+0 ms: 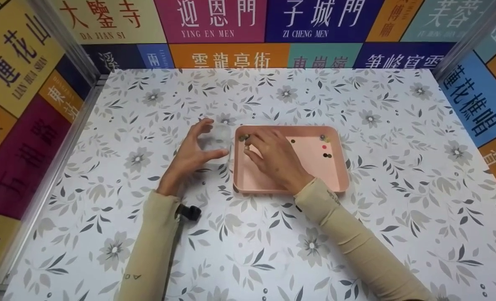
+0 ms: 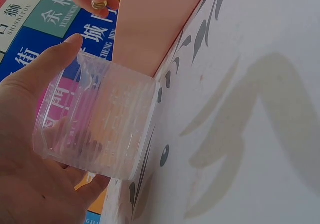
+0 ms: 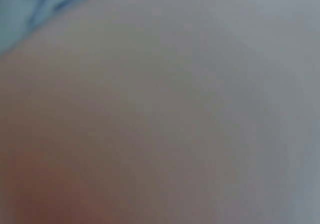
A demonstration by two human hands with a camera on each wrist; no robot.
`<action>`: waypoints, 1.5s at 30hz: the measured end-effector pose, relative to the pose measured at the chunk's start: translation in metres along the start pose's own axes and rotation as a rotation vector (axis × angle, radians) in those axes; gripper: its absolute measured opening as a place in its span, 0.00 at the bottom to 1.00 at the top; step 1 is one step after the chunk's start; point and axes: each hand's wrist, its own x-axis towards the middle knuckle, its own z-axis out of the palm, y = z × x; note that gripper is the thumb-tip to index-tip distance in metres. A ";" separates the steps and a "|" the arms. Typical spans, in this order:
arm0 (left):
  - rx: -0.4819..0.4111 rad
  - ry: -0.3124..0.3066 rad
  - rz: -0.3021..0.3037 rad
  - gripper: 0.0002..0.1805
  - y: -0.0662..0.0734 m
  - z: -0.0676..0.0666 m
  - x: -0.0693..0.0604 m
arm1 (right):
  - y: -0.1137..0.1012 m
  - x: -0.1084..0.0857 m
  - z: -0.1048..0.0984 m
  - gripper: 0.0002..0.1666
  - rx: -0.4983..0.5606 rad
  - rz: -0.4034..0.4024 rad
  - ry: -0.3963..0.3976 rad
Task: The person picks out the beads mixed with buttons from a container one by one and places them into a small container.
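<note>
fingers [image 1: 254, 158] of the right hand [image 1: 279, 156] are drawn together, pinching a small bead [image 2: 99, 5] over the left end of a pink tray [image 1: 314, 173], which sits just right of centre in the head view. a few loose beads [image 1: 326, 155], mostly dark with one red, lie toward the tray's right end; others bunch in its upper left corner.

just left of the tray, a clear tub [image 2: 110, 119] stands on the table [image 1: 214, 259], its cloth printed with grey leaves and flowers. coloured panels [image 1: 214, 21] with large lettering wall in the top and both sides of the frame.

the left hand [image 1: 187, 152] curves round the tub, thumb and fingers well apart with the tub between them.

i can make out the tub's ribbed wall and the bead's golden tint only in the left wrist view; the right wrist view is mostly blur.
</note>
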 end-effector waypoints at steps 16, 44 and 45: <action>-0.013 -0.011 -0.014 0.54 0.001 0.002 0.003 | -0.003 0.001 0.003 0.15 -0.023 0.006 0.006; -0.010 -0.002 -0.016 0.53 0.000 -0.001 0.000 | -0.008 0.010 0.012 0.11 -0.007 -0.004 0.002; -0.010 -0.004 -0.020 0.53 0.000 -0.001 0.000 | -0.008 0.010 0.012 0.11 -0.009 -0.005 -0.001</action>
